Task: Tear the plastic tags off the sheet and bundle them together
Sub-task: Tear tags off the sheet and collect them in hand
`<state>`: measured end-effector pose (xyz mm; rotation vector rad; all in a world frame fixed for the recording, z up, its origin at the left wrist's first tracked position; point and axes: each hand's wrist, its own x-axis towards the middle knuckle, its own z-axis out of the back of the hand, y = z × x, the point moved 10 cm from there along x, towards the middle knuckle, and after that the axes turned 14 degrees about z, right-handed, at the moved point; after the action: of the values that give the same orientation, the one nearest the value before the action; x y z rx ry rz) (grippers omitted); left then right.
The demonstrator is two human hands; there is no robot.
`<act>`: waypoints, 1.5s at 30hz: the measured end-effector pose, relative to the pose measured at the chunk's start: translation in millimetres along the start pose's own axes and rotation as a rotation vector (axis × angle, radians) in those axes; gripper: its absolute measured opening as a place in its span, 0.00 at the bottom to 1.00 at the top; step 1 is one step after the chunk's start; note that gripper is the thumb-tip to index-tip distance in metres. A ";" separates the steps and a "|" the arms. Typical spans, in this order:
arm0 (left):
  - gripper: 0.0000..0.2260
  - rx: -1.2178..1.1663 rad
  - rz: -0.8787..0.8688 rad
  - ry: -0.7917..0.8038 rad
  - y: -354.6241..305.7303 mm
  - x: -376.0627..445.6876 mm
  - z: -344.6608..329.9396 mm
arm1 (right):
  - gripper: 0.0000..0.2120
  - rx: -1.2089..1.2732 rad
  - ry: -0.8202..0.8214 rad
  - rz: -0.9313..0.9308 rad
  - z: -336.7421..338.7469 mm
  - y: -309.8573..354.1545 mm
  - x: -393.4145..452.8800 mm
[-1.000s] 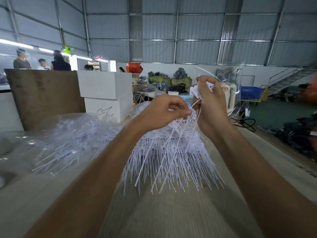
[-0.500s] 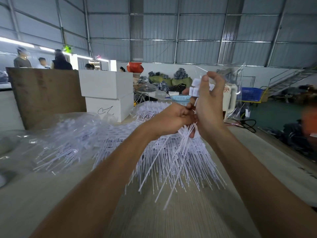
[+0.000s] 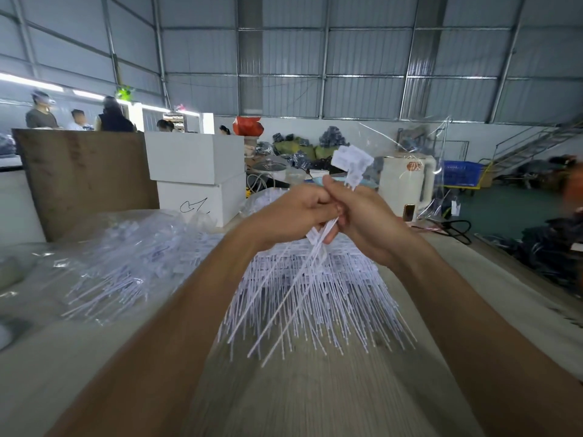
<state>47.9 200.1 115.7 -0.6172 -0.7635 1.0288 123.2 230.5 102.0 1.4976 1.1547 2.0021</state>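
Both hands raised above the table (image 3: 315,402), knuckles touching. Right hand (image 3: 362,222) curled round a bundle of white plastic tags (image 3: 351,164); flat heads stick up above the fist. Left hand (image 3: 296,212) pinches a few loose tags (image 3: 284,298) just beside the right fingers; thin tails hang down and toward the camera. Below the hands, the tag sheets (image 3: 331,288) lie piled on the table. Bagged tags (image 3: 126,266) lie to the left.
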 end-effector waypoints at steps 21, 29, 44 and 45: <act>0.10 0.022 -0.215 -0.454 -24.3 -14.7 68.9 | 0.31 -0.002 0.074 -0.100 16.9 -3.5 -3.7; 0.06 0.135 -0.134 -0.323 -10.6 -6.3 56.0 | 0.09 -0.196 -0.023 0.114 30.5 21.5 -0.5; 0.04 0.319 -0.046 -0.138 7.5 0.3 33.8 | 0.15 -0.436 -0.026 0.064 31.1 -4.1 -20.2; 0.04 0.324 -0.038 -0.144 8.4 0.8 33.6 | 0.14 -0.425 -0.015 0.048 31.4 -5.5 -19.1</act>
<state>17.0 207.5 129.5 -0.2516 -0.7115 1.1407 158.0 232.1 88.9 1.3251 0.6346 2.0962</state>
